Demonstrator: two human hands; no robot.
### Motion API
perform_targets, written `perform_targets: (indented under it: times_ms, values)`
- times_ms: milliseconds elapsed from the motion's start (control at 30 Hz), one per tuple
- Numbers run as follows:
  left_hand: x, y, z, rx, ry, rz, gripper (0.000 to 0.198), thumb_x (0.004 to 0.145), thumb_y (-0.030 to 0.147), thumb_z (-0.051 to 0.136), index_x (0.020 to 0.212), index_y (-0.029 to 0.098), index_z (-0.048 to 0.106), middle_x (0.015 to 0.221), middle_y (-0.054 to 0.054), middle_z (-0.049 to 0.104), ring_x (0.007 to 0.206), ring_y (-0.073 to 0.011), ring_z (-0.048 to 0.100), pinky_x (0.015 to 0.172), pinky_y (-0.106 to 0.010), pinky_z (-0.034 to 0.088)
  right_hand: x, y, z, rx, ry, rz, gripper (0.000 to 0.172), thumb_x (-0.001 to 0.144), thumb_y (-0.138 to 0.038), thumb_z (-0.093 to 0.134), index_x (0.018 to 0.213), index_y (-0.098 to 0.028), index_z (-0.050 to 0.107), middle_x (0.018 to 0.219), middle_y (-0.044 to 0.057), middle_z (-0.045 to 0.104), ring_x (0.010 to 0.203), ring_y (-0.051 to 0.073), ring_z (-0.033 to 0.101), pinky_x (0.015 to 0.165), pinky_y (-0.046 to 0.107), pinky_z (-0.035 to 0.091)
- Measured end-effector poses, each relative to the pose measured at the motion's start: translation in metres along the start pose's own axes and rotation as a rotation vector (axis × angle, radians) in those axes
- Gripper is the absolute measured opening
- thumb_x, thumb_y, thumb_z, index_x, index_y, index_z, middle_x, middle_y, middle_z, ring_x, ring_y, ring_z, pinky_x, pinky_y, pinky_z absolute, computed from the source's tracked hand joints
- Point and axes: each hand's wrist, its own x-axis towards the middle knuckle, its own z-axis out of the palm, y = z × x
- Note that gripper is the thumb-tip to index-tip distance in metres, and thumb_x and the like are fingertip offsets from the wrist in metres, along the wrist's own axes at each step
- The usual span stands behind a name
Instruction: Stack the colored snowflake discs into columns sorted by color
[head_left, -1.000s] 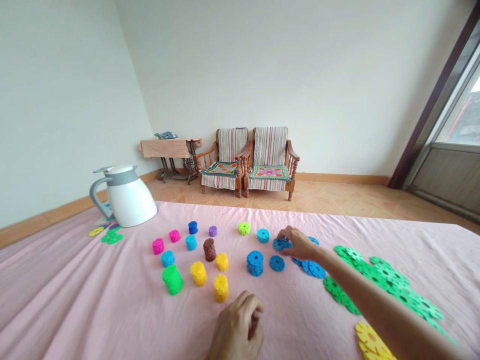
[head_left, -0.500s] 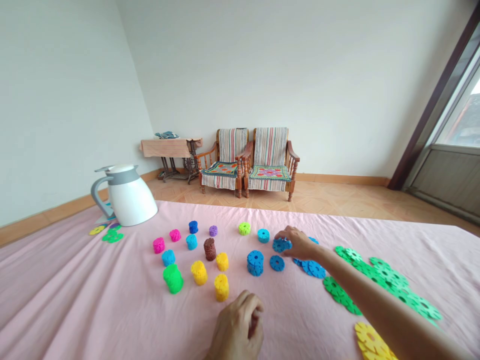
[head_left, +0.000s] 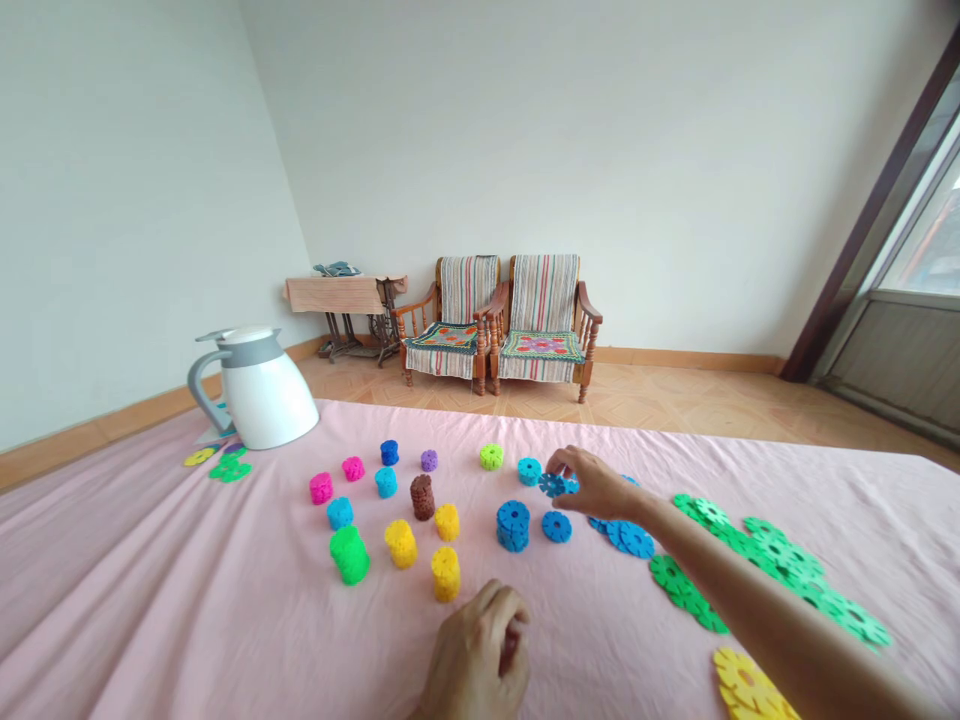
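My right hand pinches a blue snowflake disc above the cloth, tilted; its fingers partly hide it. Just below lies a single flat blue disc, with a taller stack of blue discs to its left. A lighter blue stack stands to the upper left of this hand. Loose blue discs lie overlapping under the wrist. My left hand rests near the front, fingers curled in a loose fist with nothing visible in them. The closest stack to it is yellow.
Several stacks stand at left, among them green, brown and pink. Loose green discs and yellow discs lie at right. A white jug stands back left on the pink cloth. Two chairs are beyond.
My right hand has shifted slightly left and up, and the pinched blue disc has tilted and come away from the cloth. My left hand stays in place. The view has turned slightly.
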Motion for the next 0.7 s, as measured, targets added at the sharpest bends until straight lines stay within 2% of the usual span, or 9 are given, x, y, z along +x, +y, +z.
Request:
perform_targets:
  times_ms: [167, 267, 500, 600, 700]
  values:
    - [0.000, 0.002, 0.000, 0.014, 0.007, 0.010, 0.029, 0.059, -0.005, 0.042, 0.075, 0.019, 0.049, 0.069, 0.002, 0.052, 0.058, -0.0106, 0.049, 0.054, -0.020, 0.033, 0.002, -0.040, 0.001, 0.051, -0.036, -0.097, 0.034, 0.063, -0.021, 0.072, 0.094, -0.019, 0.060, 0.093, 0.005, 0.060, 0.085, 0.018, 0.057, 0.076, 0.028, 0.045]
    - [-0.001, 0.001, 0.001, 0.010, 0.008, 0.015, 0.029, 0.059, -0.005, 0.042, 0.075, 0.018, 0.048, 0.070, 0.002, 0.052, 0.058, -0.0106, 0.049, 0.054, -0.020, 0.033, 0.003, -0.051, 0.007, 0.059, -0.055, -0.124, 0.033, 0.061, -0.021, 0.072, 0.092, -0.020, 0.060, 0.092, 0.004, 0.061, 0.084, 0.018, 0.057, 0.074, 0.028, 0.045]
    - [-0.001, 0.001, 0.000, -0.003, 0.014, 0.022, 0.030, 0.059, -0.006, 0.042, 0.076, 0.018, 0.049, 0.070, 0.002, 0.051, 0.057, -0.0103, 0.048, 0.054, -0.020, 0.033, 0.002, -0.052, 0.018, 0.039, -0.071, -0.115, 0.036, 0.059, -0.024, 0.075, 0.092, -0.018, 0.062, 0.090, 0.005, 0.061, 0.081, 0.019, 0.059, 0.072, 0.030, 0.046]
    - [-0.001, 0.000, 0.000, -0.006, 0.019, 0.018, 0.030, 0.060, -0.005, 0.042, 0.076, 0.018, 0.049, 0.070, 0.002, 0.052, 0.057, -0.0105, 0.049, 0.054, -0.020, 0.033, 0.001, -0.046, 0.008, 0.033, -0.034, -0.094, 0.037, 0.066, -0.027, 0.072, 0.100, -0.019, 0.060, 0.097, 0.006, 0.061, 0.083, 0.016, 0.059, 0.074, 0.027, 0.046]
    - [0.000, 0.000, 0.000, 0.002, 0.014, 0.009, 0.029, 0.061, -0.005, 0.043, 0.076, 0.018, 0.050, 0.071, 0.002, 0.053, 0.059, -0.0110, 0.050, 0.055, -0.020, 0.034, 0.002, -0.027, -0.007, -0.002, 0.022, -0.043, 0.025, 0.076, -0.027, 0.063, 0.100, -0.019, 0.060, 0.098, 0.006, 0.061, 0.087, 0.016, 0.059, 0.077, 0.027, 0.046]
